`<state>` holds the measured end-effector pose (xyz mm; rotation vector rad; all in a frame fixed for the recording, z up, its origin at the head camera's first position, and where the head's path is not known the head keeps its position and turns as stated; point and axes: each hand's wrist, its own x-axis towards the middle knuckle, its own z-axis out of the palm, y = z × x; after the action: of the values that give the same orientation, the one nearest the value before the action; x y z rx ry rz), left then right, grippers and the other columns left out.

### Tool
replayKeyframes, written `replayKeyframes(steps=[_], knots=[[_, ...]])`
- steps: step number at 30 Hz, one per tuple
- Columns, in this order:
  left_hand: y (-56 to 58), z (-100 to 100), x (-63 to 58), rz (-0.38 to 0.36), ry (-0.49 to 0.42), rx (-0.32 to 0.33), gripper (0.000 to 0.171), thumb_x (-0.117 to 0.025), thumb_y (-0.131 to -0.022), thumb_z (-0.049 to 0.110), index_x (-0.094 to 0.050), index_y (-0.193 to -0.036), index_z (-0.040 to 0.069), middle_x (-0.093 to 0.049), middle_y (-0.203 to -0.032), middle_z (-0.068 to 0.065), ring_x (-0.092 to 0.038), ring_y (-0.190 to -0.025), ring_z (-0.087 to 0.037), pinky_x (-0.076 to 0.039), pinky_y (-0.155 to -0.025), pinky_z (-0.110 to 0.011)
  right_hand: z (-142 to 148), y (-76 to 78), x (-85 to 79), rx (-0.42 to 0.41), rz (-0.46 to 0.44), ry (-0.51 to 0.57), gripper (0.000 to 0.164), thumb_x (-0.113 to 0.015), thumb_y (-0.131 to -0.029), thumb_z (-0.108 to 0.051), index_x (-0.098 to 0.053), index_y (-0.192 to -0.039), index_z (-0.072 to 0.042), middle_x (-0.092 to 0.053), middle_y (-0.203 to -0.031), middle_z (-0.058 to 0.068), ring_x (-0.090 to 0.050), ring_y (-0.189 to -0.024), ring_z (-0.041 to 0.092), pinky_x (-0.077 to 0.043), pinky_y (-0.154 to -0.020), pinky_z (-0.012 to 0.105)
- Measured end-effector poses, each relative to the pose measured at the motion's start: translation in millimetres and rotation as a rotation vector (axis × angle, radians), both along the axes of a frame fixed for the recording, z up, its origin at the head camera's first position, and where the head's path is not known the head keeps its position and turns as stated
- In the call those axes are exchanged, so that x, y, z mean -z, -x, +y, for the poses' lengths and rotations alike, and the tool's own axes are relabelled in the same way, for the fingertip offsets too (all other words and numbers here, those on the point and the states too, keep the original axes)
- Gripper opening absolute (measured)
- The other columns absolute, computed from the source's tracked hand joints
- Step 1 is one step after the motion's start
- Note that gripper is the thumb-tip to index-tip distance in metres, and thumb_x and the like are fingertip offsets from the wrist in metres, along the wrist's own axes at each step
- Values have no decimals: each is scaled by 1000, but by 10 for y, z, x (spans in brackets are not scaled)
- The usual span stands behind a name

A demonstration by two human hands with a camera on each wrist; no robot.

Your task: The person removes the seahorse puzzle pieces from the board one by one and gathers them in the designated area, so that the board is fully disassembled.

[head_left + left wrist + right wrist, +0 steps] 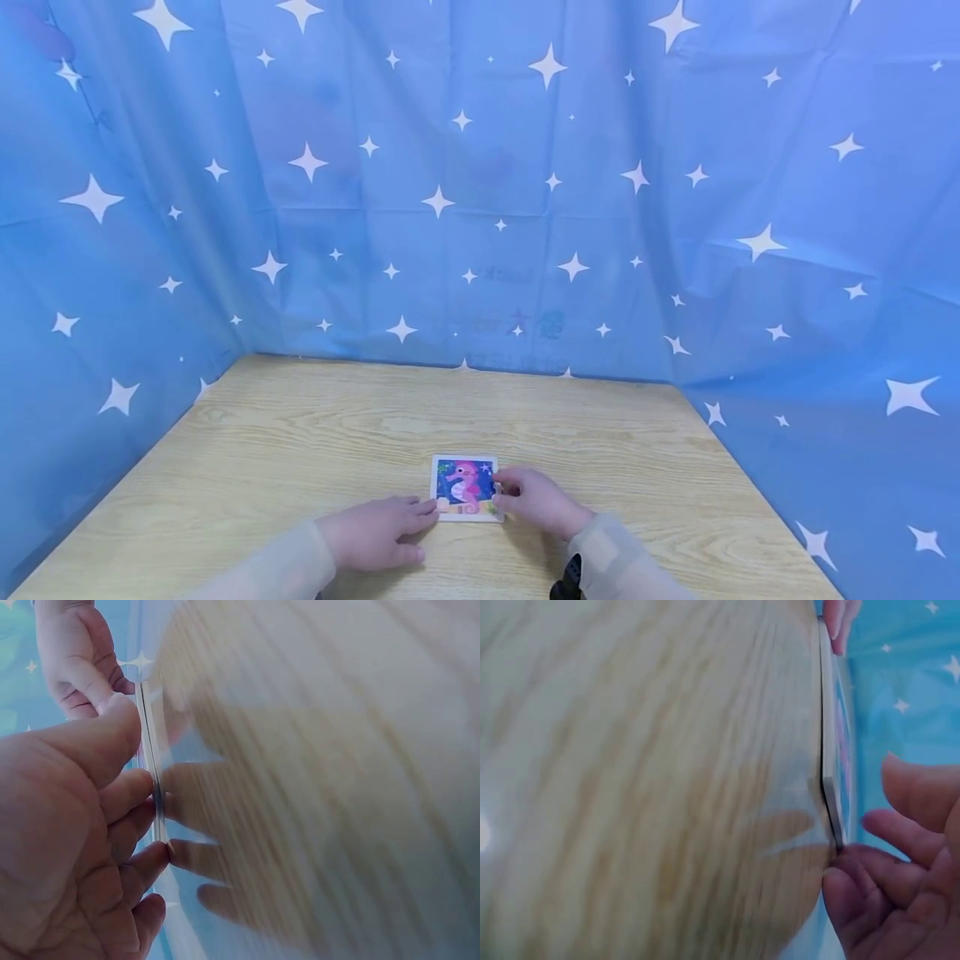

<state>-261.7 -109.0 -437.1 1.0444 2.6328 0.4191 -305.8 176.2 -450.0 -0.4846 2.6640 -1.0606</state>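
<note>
At the near part of the desk (pixel 315 433), both hands flank one small square picture board (pixel 465 487). Left hand (pixel 375 533): fingers extended and slightly spread, fingertips touching the board's left side close to its near-left corner; thumb apart from the fingers, nearer the viewer. Right hand (pixel 542 502): fingers loosely bent, fingertips at the board's right side; in the right wrist view the thumb stands away from the fingers, clear of the board. Neither hand is closed around the board.

Board lies picture side up, about midway between the desk's left and right edges, well apart from the far edge. White border; pink seahorse on dark blue, a pale star at the far right of the picture, sand colour along the near side. Both wrist views show it thin, edge-on.

Pale sleeves (pixel 273 567) cover both forearms; a black object, partly cut off, sits beside the right cuff. Desk surface: light wood grain. Beyond its left, far and right edges hangs a blue curtain (pixel 495 158) with white four-pointed stars and some creases.
</note>
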Motion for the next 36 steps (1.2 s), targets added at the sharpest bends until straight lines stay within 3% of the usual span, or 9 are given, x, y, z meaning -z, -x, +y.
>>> replayKeyframes(steps=[6,10,16,21,25,36], knots=[[-24,-35,17,18,-11,1,60,-54,-92,49,-46,-144,20,-39,-151,3,-39,-135,-29,-34,-108,-49,-66,-42,-34,-68,74,-155,52,-77,-81,-29,-64,-125,-5,-54,-137,14,-46,-123,38,-39,-101,53],[-9,-30,28,25,-21,0,58,-55,-93,48,-48,-143,19,-42,-149,1,-40,-135,-29,-35,-108,-48,-110,-70,-36,-67,137,-240,48,-78,-81,-30,-67,-122,-6,-55,-137,13,-49,-112,30,-45,-90,42],[67,51,33,131,-33,21,52,-56,-94,42,-53,-139,17,-45,-146,-3,-40,-135,-28,-35,-109,-46,-151,-89,-33,-59,189,-316,46,-77,-80,-31,-69,-120,-9,-56,-135,12,-51,-104,25,-45,-85,37],[160,157,67,197,5,86,47,-52,-98,36,-50,-142,17,-41,-149,-3,-38,-137,-26,-33,-110,-42,-170,-102,-50,-61,192,-350,44,-76,-81,-31,-69,-119,-8,-57,-134,12,-51,-99,23,-45,-79,35],[215,200,73,210,29,108,43,-49,-100,29,-50,-142,18,-42,-149,-2,-40,-135,-24,-35,-110,-39,-174,-109,-62,-65,197,-345,44,-76,-81,-30,-69,-119,-7,-57,-134,13,-49,-93,20,-42,-73,31],[270,196,46,204,42,95,40,-50,-100,25,-52,-140,21,-44,-148,1,-41,-135,-21,-36,-109,-37,-198,-83,-82,-82,221,-386,43,-76,-82,-31,-70,-117,-7,-58,-132,13,-53,-94,22,-44,-74,32]])
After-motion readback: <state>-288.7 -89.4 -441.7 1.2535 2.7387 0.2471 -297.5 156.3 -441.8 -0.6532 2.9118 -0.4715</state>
